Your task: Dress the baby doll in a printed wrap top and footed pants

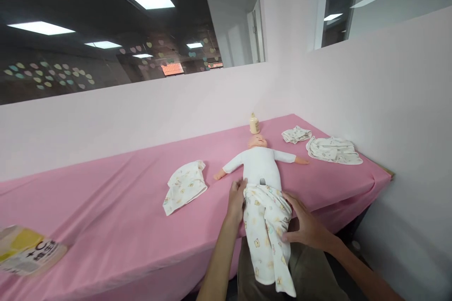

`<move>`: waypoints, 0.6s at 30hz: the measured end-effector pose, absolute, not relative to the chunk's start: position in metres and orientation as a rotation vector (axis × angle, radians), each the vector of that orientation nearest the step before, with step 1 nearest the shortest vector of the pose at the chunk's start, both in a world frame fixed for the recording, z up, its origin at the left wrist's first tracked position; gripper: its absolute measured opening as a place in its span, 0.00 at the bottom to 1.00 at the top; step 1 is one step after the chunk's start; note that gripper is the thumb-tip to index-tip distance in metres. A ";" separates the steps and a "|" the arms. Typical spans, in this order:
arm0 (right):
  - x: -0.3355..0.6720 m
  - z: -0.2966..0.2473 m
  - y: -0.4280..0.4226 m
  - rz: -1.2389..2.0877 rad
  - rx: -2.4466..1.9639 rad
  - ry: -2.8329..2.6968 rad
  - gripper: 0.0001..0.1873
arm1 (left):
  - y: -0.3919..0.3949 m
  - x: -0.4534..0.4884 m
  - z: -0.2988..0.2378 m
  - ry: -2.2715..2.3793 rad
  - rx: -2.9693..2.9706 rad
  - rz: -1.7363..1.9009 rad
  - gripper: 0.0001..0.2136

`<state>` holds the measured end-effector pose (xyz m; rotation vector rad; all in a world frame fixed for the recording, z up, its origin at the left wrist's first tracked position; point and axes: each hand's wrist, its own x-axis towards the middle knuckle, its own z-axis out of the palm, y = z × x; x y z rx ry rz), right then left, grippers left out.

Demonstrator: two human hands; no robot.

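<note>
A baby doll point(261, 164) in a white long-sleeved top lies on its back, arms spread, on the pink cloth. Cream baby pants point(259, 225) with a small bear print cover its lower body, pulled to the waist; the legs hang over the table's front edge toward my lap. My left hand point(237, 197) is closed at the waistband's left side, its fingertips partly hidden. On the other side, my right hand point(305, 223) rests against the hip and thigh of the pants, thumb and fingers apart. A small grey patch shows just above the waistband.
A printed garment point(185, 186) lies left of the doll. Two folded cloths point(296, 134) point(334, 150) lie at the right. Behind the head stands a cream bottle point(254, 123). A printed package point(28, 250) sits at the far left on the pink tablecloth point(123, 216). Walls border the back and right.
</note>
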<state>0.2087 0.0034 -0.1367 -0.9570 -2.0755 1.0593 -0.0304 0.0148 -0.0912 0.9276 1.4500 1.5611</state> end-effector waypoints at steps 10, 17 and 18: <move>0.205 -0.183 -0.027 0.614 -0.821 -2.308 0.75 | -0.055 -0.044 -0.110 1.671 1.661 1.161 0.24; 0.188 -0.184 -0.026 0.684 -0.977 -2.121 0.69 | -0.086 -0.058 -0.142 1.772 2.107 0.841 0.54; 0.188 -0.182 -0.026 0.717 -0.987 -2.099 0.69 | -0.089 -0.055 -0.146 1.793 2.159 0.829 0.56</move>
